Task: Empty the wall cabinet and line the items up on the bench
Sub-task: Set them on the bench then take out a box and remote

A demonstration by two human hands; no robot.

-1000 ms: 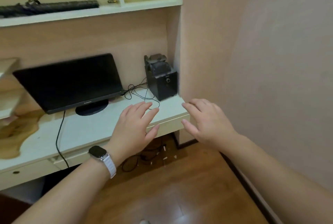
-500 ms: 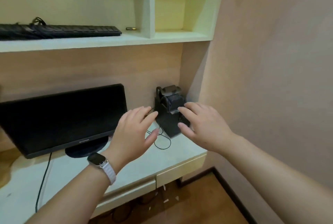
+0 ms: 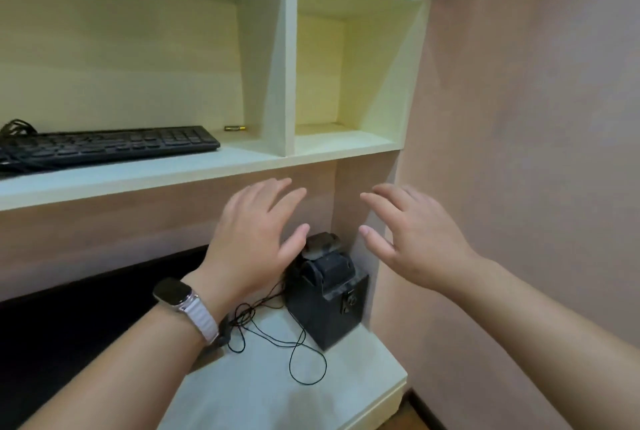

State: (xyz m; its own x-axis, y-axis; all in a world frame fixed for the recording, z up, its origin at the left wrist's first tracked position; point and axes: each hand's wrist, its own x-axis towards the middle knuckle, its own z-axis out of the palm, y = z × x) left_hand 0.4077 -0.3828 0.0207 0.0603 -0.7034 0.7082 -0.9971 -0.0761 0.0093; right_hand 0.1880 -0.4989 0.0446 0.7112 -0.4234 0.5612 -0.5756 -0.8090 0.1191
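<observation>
The left hand (image 3: 252,239) and right hand (image 3: 412,235) are held spread, nothing gripped or touched, above the table's (image 3: 277,395) right end. A black keyboard (image 3: 110,145) and a battery (image 3: 234,128) are seen in the cabinet shelf's (image 3: 207,166) left compartment.

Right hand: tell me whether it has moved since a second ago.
Yes. Against the black speaker, the right hand has gone up and forward: from the front edge of the bench to above the speaker's top, just under the cabinet shelf.
</observation>
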